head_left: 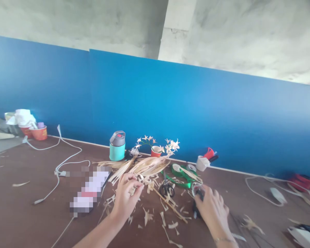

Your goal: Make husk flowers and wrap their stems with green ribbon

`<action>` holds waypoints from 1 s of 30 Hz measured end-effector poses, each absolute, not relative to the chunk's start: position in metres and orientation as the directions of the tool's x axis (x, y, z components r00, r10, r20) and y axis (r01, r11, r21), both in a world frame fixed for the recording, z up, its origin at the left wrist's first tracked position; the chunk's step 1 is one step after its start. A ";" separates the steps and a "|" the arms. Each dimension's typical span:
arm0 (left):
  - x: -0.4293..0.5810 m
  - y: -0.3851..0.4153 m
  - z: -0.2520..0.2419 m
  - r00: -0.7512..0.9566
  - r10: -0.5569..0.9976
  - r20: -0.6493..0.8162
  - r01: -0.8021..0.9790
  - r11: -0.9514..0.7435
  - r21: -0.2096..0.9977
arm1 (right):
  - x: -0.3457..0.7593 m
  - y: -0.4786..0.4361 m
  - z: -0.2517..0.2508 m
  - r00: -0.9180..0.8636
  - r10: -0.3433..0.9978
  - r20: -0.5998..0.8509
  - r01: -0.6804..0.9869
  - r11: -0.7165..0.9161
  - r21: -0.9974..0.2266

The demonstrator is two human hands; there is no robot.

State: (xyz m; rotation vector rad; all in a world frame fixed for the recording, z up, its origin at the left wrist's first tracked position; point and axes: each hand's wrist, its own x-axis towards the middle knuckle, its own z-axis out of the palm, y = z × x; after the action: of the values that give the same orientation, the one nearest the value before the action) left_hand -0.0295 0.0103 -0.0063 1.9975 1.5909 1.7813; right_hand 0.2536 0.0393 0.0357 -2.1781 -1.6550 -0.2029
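My left hand (127, 194) is closed in a pinch, thumb against fingertips, beside pale dried husk pieces (151, 186); what sits between the fingertips is too small to make out. Over to the right, my right hand (214, 206) curls around a dark handheld tool (198, 199), whose kind is partly hidden by the fingers. Between the hands lie black-handled scissors (166, 189) and a thin tan stick (173, 208). Long dried husk strips (150, 165) are heaped behind them. Green ribbon (183, 181) lies near the right fingertips.
Behind the husks, pale flowers on a stem (172, 146) stand by a red cup (156, 151). A teal flask (117, 151), a phone (90, 193) and white cables (67, 162) are at left. A white container (203, 163) stands against the blue partition (196, 110). Scraps litter the brown table (49, 220).
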 end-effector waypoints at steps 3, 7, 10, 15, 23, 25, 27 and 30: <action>-0.029 0.011 -0.007 -0.136 0.666 0.733 0.670 -0.483 0.564 | 0.213 0.028 0.046 0.090 0.948 0.305 0.713 0.152 -0.684; -0.029 0.009 -0.007 -0.071 0.638 0.767 0.713 -0.505 0.486 | 0.155 0.007 0.061 -0.155 0.984 -0.083 0.146 -0.061 -0.987; -0.030 0.009 -0.007 -0.059 0.638 0.768 0.722 -0.504 0.474 | 0.130 -0.001 0.067 -0.246 0.945 -0.218 -0.075 -0.243 -0.967; -0.028 0.010 -0.007 -0.060 0.628 0.776 0.718 -0.513 0.471 | 0.122 0.001 0.060 -0.261 0.922 -0.286 -0.239 -0.349 -0.906; -0.028 0.007 -0.004 -0.049 0.647 0.761 0.730 -0.497 0.469 | 0.120 -0.002 0.051 -0.252 0.950 -0.185 -0.270 -0.252 -0.929; -0.027 0.007 -0.004 -0.046 0.652 0.757 0.733 -0.493 0.469 | 0.119 -0.003 0.051 -0.245 0.957 -0.155 -0.241 -0.215 -0.946; -0.027 0.007 -0.004 -0.052 0.654 0.755 0.732 -0.490 0.475 | 0.119 -0.004 0.051 -0.235 0.962 -0.138 -0.180 -0.182 -0.967; -0.027 0.007 -0.004 -0.065 0.649 0.758 0.724 -0.493 0.483 | 0.119 -0.005 0.050 -0.218 0.968 -0.123 -0.114 -0.150 -0.982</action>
State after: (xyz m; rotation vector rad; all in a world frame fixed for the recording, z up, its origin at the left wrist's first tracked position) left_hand -0.0270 0.0074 -0.0040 2.1950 1.6148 1.7012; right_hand 0.1192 -0.0047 0.0495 -1.1029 -1.1938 1.5271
